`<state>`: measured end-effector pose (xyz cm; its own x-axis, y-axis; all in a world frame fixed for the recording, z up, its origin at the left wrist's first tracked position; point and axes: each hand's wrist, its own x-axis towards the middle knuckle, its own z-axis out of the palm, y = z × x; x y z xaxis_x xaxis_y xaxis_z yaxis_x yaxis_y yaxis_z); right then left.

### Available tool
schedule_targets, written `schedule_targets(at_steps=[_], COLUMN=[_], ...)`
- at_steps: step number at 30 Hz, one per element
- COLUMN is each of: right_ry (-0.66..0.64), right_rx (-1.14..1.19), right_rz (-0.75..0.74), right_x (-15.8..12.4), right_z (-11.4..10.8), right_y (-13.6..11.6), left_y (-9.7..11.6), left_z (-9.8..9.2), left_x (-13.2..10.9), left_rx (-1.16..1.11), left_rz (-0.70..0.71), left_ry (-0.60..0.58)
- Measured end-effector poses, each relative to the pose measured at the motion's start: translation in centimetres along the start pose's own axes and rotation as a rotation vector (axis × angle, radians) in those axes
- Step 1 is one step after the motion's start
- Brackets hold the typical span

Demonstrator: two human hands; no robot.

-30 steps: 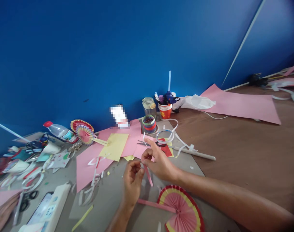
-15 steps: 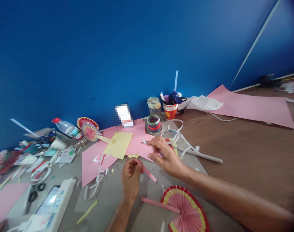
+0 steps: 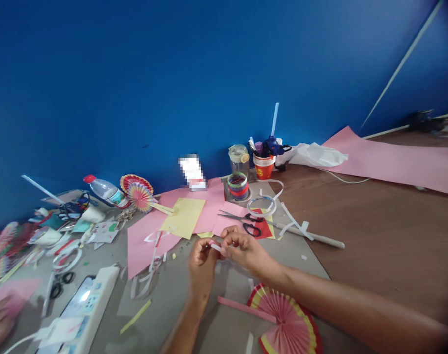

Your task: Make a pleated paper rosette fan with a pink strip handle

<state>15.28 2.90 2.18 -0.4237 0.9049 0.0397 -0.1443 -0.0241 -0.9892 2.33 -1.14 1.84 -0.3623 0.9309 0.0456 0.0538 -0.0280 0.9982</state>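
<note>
My left hand is closed in a pinch on a pink paper strip, of which only a bit shows at the fingertips. Against it, my right hand pinches a short white strip; the fingertips of both hands nearly meet. Below them lies a pleated round paper fan, pink with a yellow and red rim, with a pink paper strip reaching left from its centre. Black-handled scissors rest just beyond my right hand, partly on a red paper piece.
Pink sheets and a yellow sheet lie ahead. Behind stand tape rolls, a jar and a red cup of tools. At left are a power strip, a bottle and another person's hand on pink paper.
My right hand has moved left and down to meet my left hand, uncovering the scissors. The pink strip that stuck out from my left hand is now mostly hidden. The view has shifted slightly.
</note>
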Motion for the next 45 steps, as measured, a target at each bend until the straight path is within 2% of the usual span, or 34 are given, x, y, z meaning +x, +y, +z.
schedule_targets(at_steps=[5, 13, 36, 45], right_ry=[0.070, 0.089, 0.049, 0.088], right_rx=[0.081, 0.073, -0.095, -0.127], right_rz=[0.032, -0.001, -0.096, -0.114], right_x=[0.0, 0.2, 0.2, 0.2], right_z=[0.7, 0.7, 0.2, 0.4], right_y=[1.1, 1.8, 1.2, 1.3], left_y=[0.0, 0.1, 0.0, 0.1], left_z=[0.1, -0.1, -0.4, -0.2], left_x=[0.0, -0.2, -0.2, -0.3], left_rx=[0.038, 0.101, 0.024, -0.051], left_rz=[0.038, 0.061, -0.036, -0.081], left_ry=[0.020, 0.014, -0.069, -0.077])
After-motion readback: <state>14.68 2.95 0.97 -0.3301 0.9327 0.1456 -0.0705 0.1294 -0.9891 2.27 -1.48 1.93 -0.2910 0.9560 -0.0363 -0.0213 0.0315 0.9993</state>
